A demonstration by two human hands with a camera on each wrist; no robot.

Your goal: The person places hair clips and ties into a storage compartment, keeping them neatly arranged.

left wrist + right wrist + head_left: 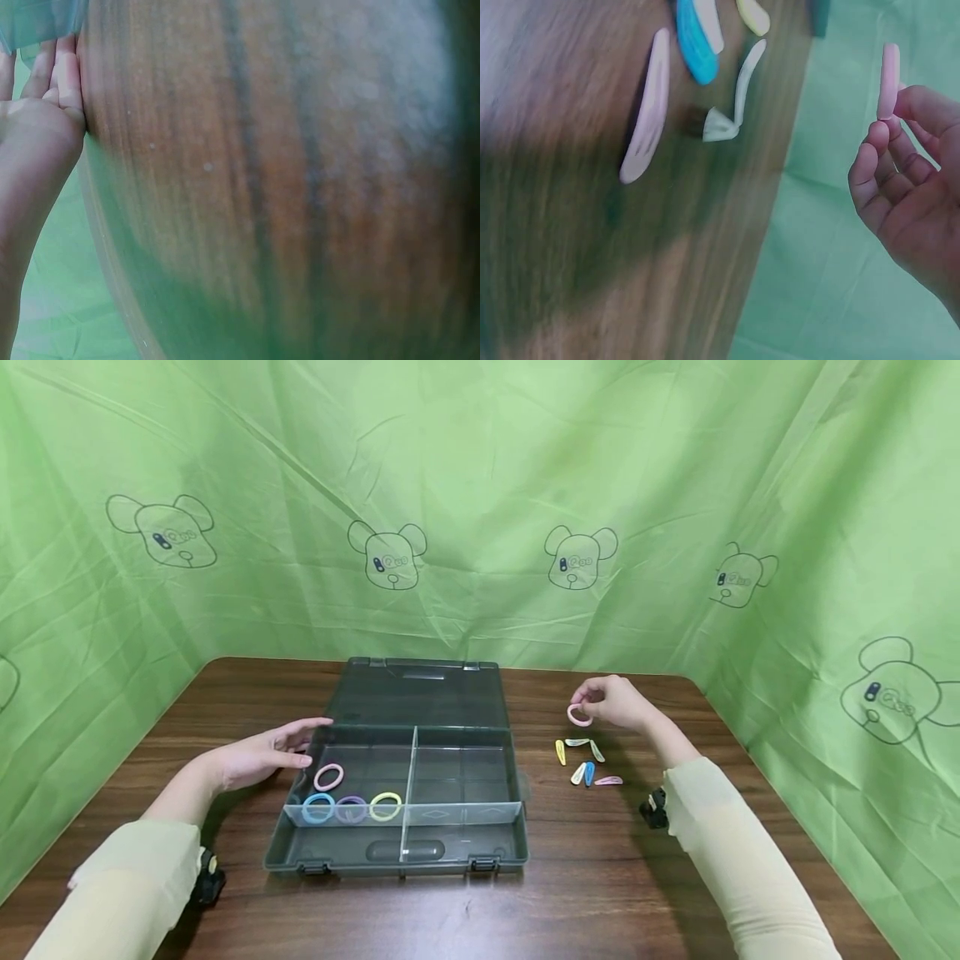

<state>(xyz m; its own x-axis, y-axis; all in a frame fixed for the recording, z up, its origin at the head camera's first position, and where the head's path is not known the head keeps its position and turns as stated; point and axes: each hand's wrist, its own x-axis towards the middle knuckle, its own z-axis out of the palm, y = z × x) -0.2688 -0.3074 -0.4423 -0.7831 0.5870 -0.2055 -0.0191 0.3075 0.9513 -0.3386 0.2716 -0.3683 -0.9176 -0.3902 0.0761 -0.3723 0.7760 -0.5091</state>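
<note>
My right hand [615,700] pinches a pink hair tie [579,716] between thumb and fingers, raised above the table behind a group of hair clips. In the right wrist view that pink ring [889,81] appears edge-on at the fingertips. At the left side of a grey see-through divided box [461,777], my left hand [258,757] rests against its wall, fingers fairly straight. Inside the box's larger left compartment lie a pink hair tie [328,777], a blue one [318,808], a purple one [351,810] and a yellow one [386,807].
Right of the box lie several snap hair clips: yellow [560,752], blue [589,773], pink [608,781], white [578,773] and pale green [597,751]. The box lid [420,693] lies folded back. A green curtain [480,610] borders the wooden table [585,893].
</note>
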